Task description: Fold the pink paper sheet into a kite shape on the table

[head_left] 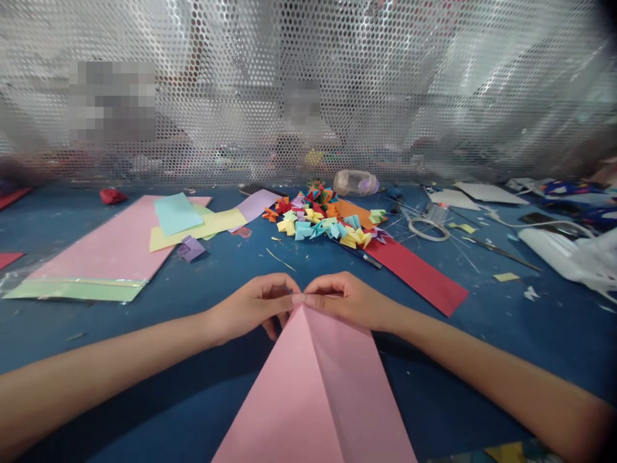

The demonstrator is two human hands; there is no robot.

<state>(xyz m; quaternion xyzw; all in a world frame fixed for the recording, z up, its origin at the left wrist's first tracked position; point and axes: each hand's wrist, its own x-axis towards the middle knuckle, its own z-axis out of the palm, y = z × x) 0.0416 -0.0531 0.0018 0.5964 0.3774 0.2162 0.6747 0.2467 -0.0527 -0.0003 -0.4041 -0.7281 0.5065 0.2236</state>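
A large pink sheet of paper (313,392) lies in front of me, folded so its far end comes to a point. My left hand (253,305) and my right hand (349,299) meet at that tip. Both pinch the paper's point between fingers and thumbs. The fold line runs from the tip down toward me. The blue table (482,360) lies under the sheet.
A heap of small folded coloured paper pieces (322,218) sits beyond my hands. A red strip (417,273) lies to the right, pink, yellow and light-blue sheets (116,247) to the left. Scissors (496,249), a tape ring (427,228) and a plastic bottle (355,182) lie further back. A perforated metal screen (308,77) closes off the far side.
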